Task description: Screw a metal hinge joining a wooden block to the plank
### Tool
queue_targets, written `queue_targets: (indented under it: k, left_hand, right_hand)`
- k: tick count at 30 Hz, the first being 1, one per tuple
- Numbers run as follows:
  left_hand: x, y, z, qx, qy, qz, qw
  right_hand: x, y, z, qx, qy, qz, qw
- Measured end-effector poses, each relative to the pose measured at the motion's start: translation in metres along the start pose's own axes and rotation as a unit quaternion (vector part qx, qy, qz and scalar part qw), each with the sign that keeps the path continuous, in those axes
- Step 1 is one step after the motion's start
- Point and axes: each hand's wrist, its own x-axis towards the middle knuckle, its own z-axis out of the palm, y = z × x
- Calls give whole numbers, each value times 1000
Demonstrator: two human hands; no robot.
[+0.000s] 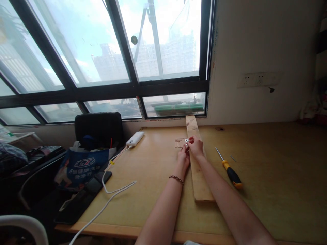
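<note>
A long wooden board lies on the table, pointing away from me toward the window. Over its left edge, my right hand pinches a small silvery metal piece, too small to tell its exact kind. My left hand is closed just below, its fingertips against the same piece. A small flat wooden piece shows just left of the fingers, partly hidden by them. To the right of the board lies a screwdriver with a yellow and black handle, and near its shaft a thin screw or nail.
A white power bank with a white cable sits at the table's left edge. Beyond that edge are a black chair and a blue bag. The window and wall bound the table's far side.
</note>
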Motion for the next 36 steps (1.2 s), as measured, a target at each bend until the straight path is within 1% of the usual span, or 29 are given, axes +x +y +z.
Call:
queue_targets:
  k: [5,10,13,16,18,20,22,25,27,28,29,31,33,36]
  left_hand:
    - [-1,1,2,-3,13,4,1000]
    - [-2,1,2,2,1,9,1000]
    - [-1,0,3,-8,4,5,1000]
    - [0,-2,3,-18,10,-1,1000]
    - [-1,-2,3,-20,9,-4,1000]
    - [-1,-3,2,-19,5,-5,1000]
    - [0,-3,0,-16,1,-4,1000]
    - [2,-4,-2,-13,-1,-2,1000]
    - [3,-4,-3,-11,-3,-2,1000]
    - [3,-4,-3,-10,-5,-1,1000]
    - [3,-4,-3,-8,-8,0,1000]
    - [3,-4,-3,-1,-12,1,1000]
    - [2,-4,-3,6,-14,1,1000]
    - [1,-4,-3,9,-18,5,1000]
  right_hand:
    - [0,0,0,1,-3,-12,1000]
    - [-1,2,2,22,-16,-11,1000]
    - [1,-2,-2,35,7,-37,999]
    - [7,-15,-21,39,56,-72,995]
    - [13,-23,-43,40,87,-78,992]
    - [18,-23,-69,24,101,-78,992]
    - [21,-12,-98,-19,85,-76,993]
    - [17,29,-139,-114,31,-63,991]
    - [10,64,-160,-154,46,-26,987]
    - [6,81,-169,-170,64,5,983]
    - [2,96,-175,-193,70,42,978]
    - [-5,117,-182,-237,43,102,965]
    - [-7,126,-183,-269,7,122,955]
    - [-7,127,-180,-315,-29,119,941]
